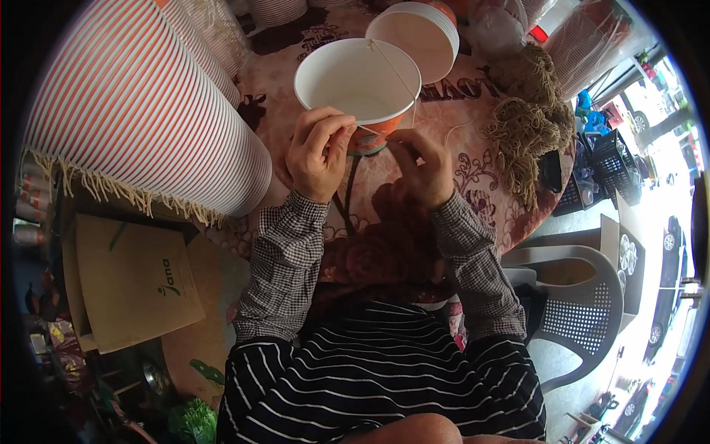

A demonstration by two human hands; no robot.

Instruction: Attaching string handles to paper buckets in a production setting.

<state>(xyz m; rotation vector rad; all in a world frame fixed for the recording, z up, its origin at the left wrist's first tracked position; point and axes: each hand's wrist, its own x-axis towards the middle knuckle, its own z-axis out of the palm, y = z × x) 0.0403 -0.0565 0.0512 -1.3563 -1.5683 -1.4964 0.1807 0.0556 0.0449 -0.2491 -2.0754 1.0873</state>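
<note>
A: Writing first, go.
B: Dark lettering printed on the reddish-brown patterned tablecloth [355, 259], just right of the bucket. Green lettering on the brown cardboard box [140, 285] beside the table's left edge.
A: The bucket?
B: White round paper bucket with orange printed outside [357, 81], mid-table, mouth up, tilted toward the person. Thin beige cord [396, 70] crosses its mouth from the far rim and passes the right rim.
A: Hands?
B: Left hand [322, 152] at the near rim, fingers pinched on the cord. Right hand [423, 164] just beside the bucket, fingers curled, tips at the cord; can't tell if they grip it. Short cord stretch runs between them.
A: In the way?
B: Long striped stack of nested white paper buckets [148, 111], takes up the table's left edge. Smaller nested white bucket stack [414, 41], tipped over just beyond the bucket. Tangled beige string heap [521, 133], table's right edge. Off the right edge: grey plastic chair [580, 311], black plastic crates [614, 159].
</note>
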